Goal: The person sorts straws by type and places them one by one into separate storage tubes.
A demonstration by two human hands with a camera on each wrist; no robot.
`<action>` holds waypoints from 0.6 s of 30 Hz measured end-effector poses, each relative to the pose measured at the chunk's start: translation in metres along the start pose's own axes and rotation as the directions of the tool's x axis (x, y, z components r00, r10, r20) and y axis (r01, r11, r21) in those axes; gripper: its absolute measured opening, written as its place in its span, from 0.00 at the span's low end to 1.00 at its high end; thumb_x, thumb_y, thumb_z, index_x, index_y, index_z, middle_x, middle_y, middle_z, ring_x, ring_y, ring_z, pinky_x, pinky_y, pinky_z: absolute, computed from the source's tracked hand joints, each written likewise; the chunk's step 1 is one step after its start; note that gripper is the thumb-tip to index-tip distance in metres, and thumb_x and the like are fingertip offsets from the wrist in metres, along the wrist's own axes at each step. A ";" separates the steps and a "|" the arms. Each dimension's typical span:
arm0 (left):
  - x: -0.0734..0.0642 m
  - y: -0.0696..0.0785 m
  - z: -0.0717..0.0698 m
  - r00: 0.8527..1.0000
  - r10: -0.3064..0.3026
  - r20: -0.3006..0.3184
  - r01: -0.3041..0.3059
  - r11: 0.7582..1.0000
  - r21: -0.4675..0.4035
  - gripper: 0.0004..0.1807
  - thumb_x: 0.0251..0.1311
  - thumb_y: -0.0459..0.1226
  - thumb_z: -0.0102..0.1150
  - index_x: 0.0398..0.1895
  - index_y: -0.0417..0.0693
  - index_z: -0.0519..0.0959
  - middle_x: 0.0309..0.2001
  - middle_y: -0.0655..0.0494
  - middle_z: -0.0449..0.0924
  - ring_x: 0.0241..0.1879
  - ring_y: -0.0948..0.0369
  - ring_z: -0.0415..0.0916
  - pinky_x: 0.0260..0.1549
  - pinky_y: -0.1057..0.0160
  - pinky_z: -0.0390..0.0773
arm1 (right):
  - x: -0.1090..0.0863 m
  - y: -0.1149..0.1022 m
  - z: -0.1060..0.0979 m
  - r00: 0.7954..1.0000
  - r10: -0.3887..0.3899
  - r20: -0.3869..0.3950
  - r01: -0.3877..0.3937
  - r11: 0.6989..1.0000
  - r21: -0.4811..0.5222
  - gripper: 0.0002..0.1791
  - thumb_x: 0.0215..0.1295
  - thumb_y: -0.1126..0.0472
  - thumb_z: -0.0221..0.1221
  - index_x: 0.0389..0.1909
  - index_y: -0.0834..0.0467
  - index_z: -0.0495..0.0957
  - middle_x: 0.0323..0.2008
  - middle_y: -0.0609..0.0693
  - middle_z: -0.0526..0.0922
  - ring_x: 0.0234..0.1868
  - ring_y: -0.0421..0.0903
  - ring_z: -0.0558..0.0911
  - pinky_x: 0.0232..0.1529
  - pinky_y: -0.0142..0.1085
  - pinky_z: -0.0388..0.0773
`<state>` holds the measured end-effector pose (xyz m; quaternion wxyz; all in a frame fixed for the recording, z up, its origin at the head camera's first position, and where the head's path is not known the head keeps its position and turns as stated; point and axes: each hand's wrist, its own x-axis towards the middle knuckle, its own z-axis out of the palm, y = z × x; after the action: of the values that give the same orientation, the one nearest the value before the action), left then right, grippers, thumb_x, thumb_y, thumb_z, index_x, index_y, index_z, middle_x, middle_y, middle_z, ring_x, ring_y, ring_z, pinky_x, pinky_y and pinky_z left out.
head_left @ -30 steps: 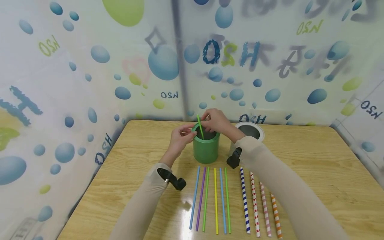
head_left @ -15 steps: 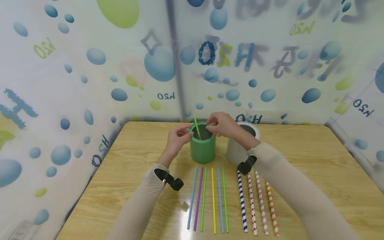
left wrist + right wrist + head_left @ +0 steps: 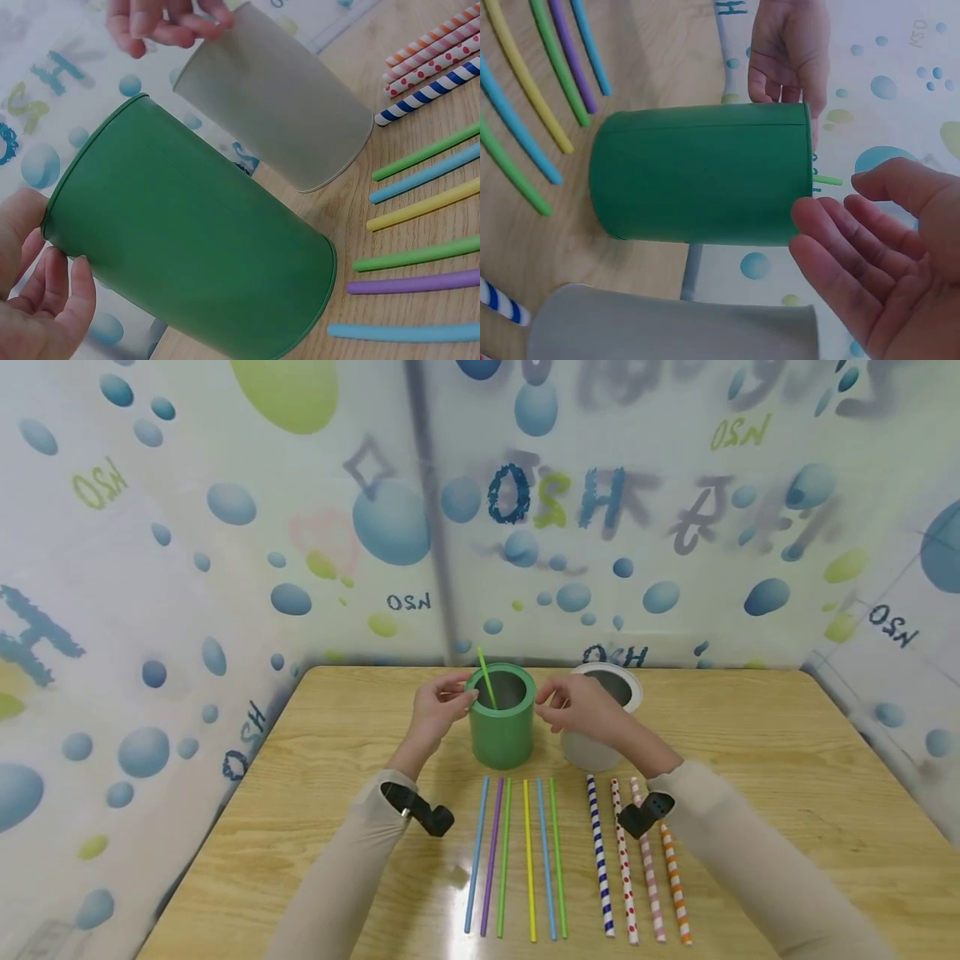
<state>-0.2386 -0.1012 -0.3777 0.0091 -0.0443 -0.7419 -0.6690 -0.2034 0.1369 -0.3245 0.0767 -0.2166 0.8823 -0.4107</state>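
A green can stands upright on the table, with one thin green straw leaning inside it and poking above the rim. My left hand holds the can's left rim between thumb and fingers, as the left wrist view also shows. Off the can's right side, my right hand has loosely bent fingers with nothing between them. In the right wrist view its fingertips are close to the green can's rim. Behind this hand is a grey-white can, partly hidden in the head view.
Several thin plastic straws lie side by side in front of the green can, among them a yellow straw and a purple straw. Thicker patterned straws, including a blue-striped one, lie to their right. A printed wall covering rises behind the table.
My right hand has let go of the green straw and drawn back rightward, out of the green can's mouth. The straw now leans in the can. My left hand stays at the rim.
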 end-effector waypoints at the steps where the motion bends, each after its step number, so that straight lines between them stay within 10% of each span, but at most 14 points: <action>1: 0.000 -0.001 0.000 1.000 0.000 0.002 0.000 1.000 -0.001 0.19 0.55 0.31 0.61 0.51 0.37 0.76 0.38 0.48 0.70 0.35 0.62 0.72 0.38 0.57 0.79 | -0.003 0.002 0.002 1.000 0.000 -0.004 0.000 1.000 -0.004 0.08 0.61 0.61 0.57 0.39 0.61 0.75 0.23 0.49 0.79 0.23 0.43 0.80 0.26 0.35 0.78; 18: 0.004 -0.005 0.000 1.000 -0.008 -0.012 0.008 1.000 -0.011 0.18 0.54 0.31 0.62 0.50 0.40 0.77 0.37 0.49 0.71 0.35 0.60 0.72 0.34 0.63 0.80 | -0.029 0.057 0.054 0.991 0.122 -0.050 -0.113 0.982 0.149 0.06 0.58 0.66 0.58 0.34 0.65 0.76 0.18 0.51 0.77 0.20 0.52 0.79 0.16 0.33 0.72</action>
<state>-0.2430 -0.1012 -0.3824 0.0106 -0.0375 -0.7382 -0.6734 -0.1793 0.1448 -0.4044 0.0906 -0.1460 0.8630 -0.4751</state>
